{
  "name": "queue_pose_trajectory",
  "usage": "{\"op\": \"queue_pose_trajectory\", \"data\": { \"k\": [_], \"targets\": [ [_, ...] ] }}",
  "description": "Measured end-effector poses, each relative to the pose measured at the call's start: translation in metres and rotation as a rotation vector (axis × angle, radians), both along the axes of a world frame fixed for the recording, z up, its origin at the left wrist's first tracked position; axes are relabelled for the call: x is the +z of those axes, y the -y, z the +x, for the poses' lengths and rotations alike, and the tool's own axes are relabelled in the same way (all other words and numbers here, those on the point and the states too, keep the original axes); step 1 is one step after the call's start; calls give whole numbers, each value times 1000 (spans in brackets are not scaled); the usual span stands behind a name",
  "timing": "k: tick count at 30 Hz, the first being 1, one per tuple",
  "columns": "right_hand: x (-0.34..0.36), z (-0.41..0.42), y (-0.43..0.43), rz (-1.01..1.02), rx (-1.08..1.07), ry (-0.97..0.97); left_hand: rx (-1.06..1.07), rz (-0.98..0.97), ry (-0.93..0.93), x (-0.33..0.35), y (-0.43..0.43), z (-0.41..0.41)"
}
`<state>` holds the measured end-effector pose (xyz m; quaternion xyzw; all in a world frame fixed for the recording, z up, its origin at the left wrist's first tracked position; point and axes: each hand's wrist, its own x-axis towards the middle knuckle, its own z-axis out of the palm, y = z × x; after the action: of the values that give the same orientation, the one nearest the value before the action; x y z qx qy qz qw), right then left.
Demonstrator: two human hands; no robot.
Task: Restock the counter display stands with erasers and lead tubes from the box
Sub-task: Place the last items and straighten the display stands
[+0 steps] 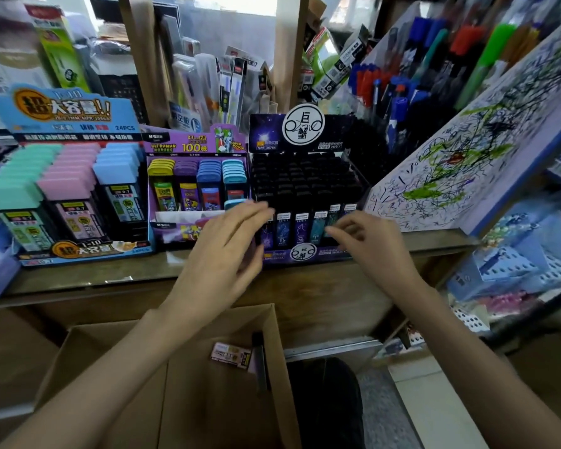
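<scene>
black lead tubes (300,189) fill dark stand (266,131), left hand (221,254) spread open, grip of right hand (374,246) unclear

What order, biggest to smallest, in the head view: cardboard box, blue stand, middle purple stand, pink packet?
1. cardboard box, though it is nearest the camera
2. blue stand
3. middle purple stand
4. pink packet

We found a brown counter (110,277) carrying three display stands in a row. A blue display stand (78,254) of pastel-capped lead tubes (67,186) stood at the left, a purple Ultraman stand (172,230) just beside it, and a dark constellation stand (305,254) to the right. A scribbled-on board (450,170) leaned at the counter's right end.
</scene>
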<state>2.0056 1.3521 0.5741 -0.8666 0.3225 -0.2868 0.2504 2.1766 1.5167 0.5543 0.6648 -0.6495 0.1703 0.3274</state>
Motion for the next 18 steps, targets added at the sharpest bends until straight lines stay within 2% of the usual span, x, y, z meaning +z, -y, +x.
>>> {"op": "queue_pose_trajectory", "data": {
  "k": [2, 6, 9, 12, 14, 18],
  "targets": [
    [-15, -12, -15, -14, 79, 8, -25, 40, -49, -25, -21, -6],
    [-79, -12, -43, 138, 187, -96, -21, 286, -217, -95, -55, -20],
    [-143, 4, -56, 328, 89, -108, 50, 493, -493, -154, -73, -29],
    [-192, 21, -69, 626, -75, -16, 154, 612, -648, -202, -83, -26],
    [-216, 30, -80, 751, -138, -5, 215, 661, -660, -225, -82, -18],
    [-244, 31, -97, 725, -79, -84, 231, 766, -489, -260, -65, 2]
  ]
}}
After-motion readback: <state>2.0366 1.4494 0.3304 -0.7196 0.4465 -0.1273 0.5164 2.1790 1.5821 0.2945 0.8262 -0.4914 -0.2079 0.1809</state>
